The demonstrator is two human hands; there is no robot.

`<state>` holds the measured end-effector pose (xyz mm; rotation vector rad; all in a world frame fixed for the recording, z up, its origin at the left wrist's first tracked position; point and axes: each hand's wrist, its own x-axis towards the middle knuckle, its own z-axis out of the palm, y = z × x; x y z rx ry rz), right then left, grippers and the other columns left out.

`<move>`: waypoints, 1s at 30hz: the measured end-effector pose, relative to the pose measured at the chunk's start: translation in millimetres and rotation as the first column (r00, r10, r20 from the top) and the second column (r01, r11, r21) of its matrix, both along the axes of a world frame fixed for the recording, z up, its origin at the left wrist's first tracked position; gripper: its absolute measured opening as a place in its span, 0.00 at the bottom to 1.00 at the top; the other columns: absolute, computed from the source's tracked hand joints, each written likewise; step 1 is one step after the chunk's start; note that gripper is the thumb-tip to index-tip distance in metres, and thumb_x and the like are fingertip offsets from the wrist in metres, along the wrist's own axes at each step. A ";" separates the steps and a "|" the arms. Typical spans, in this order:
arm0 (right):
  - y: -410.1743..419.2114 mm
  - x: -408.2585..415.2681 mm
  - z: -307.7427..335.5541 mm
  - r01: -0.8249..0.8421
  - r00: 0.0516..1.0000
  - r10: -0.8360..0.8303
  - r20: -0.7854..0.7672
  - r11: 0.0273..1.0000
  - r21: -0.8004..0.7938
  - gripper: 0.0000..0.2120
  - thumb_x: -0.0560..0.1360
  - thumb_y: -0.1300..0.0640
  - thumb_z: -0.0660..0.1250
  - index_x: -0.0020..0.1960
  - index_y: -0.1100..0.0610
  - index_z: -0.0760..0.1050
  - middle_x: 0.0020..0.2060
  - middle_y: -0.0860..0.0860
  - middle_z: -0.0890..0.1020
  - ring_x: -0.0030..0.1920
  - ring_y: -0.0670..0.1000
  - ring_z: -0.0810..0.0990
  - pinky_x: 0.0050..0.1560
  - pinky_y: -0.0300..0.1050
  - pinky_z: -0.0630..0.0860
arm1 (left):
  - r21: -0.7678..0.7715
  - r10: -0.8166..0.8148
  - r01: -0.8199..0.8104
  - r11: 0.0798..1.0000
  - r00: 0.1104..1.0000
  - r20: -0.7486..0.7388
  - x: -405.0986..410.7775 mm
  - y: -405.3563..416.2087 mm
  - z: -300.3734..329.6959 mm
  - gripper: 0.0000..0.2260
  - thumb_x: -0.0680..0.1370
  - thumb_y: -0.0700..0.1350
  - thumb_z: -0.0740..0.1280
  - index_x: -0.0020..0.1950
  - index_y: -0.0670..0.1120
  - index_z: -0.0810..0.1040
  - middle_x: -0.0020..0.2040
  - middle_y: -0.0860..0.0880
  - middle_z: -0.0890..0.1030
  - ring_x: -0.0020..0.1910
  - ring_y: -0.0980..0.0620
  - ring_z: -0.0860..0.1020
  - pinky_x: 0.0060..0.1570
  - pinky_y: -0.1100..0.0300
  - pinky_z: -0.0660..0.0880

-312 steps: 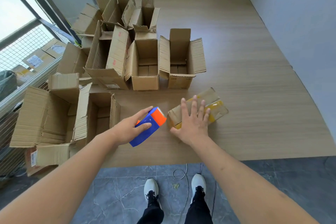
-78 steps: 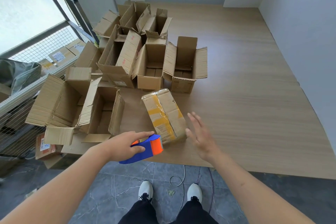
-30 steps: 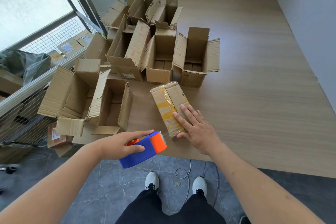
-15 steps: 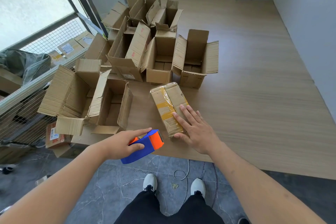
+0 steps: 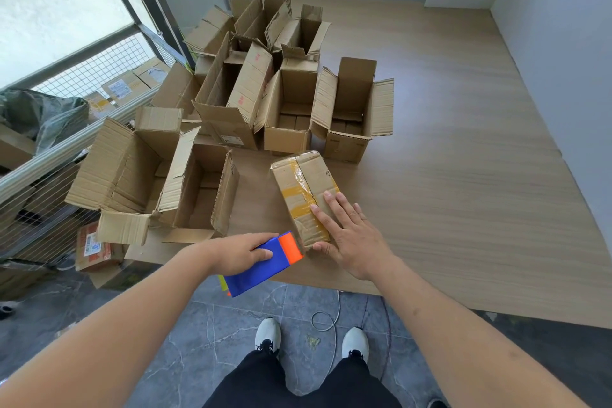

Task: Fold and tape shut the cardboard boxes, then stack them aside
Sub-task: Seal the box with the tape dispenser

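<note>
Wooden table [image 5: 463, 209], closed cardboard box [image 5: 303, 189], yellowish tape bands, crinkled clear tape

At the centre of the frame, a closed brown cardboard box [image 5: 303, 192] was crossed by glossy yellow-tan tape bands. Just below it, a tape dispenser [image 5: 265, 263] was bright blue with an orange front end. Open boxes [image 5: 288, 103] in the upper middle were plain brown, one with small red print. The tabletop [image 5: 463, 192] showed pale wood grain. The floor [image 5: 205, 334] at the bottom was dark grey veined tile, under white shoes [image 5: 268, 331] and black trousers [image 5: 298, 384].
</note>
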<state>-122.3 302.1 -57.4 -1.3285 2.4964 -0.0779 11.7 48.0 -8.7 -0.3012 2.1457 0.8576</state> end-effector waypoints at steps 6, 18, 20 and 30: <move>-3.5 4.7 3.7 0.031 1.000 -0.031 -0.001 0.999 0.038 0.38 0.76 0.27 0.32 0.81 0.42 0.31 0.80 0.48 0.30 0.79 0.51 0.27 0.81 0.54 0.38 | -0.050 -0.067 0.069 0.996 0.997 0.039 -19.0 6.2 7.2 0.12 0.87 0.51 0.56 0.69 0.54 0.71 0.59 0.49 0.79 0.58 0.46 0.77 0.62 0.49 0.70; -9.0 15.0 16.1 0.097 0.994 -0.099 0.035 0.993 0.072 0.38 0.78 0.28 0.37 0.82 0.44 0.33 0.81 0.50 0.31 0.80 0.53 0.28 0.81 0.55 0.38 | -0.328 -0.010 0.001 0.945 1.000 -0.025 -7.7 -3.1 -12.2 0.12 0.86 0.54 0.54 0.61 0.47 0.69 0.56 0.43 0.80 0.50 0.44 0.77 0.51 0.50 0.73; -11.7 19.0 17.0 0.138 0.989 -0.140 0.045 0.990 0.041 0.39 0.79 0.28 0.44 0.83 0.43 0.37 0.82 0.49 0.34 0.80 0.52 0.30 0.81 0.58 0.39 | -0.336 0.057 -0.114 0.935 0.983 -0.174 -14.9 0.3 -9.0 0.15 0.85 0.55 0.56 0.68 0.48 0.67 0.51 0.44 0.81 0.46 0.45 0.78 0.48 0.50 0.75; -55.6 50.6 -2.0 0.405 0.905 -0.413 -0.096 0.909 -0.092 0.40 0.72 0.35 0.65 0.77 0.54 0.62 0.81 0.59 0.53 0.82 0.65 0.43 0.79 0.66 0.39 | -0.350 0.322 -0.468 0.812 0.858 -0.400 -35.8 9.3 -58.8 0.27 0.80 0.58 0.66 0.76 0.55 0.60 0.50 0.42 0.79 0.46 0.39 0.79 0.45 0.50 0.78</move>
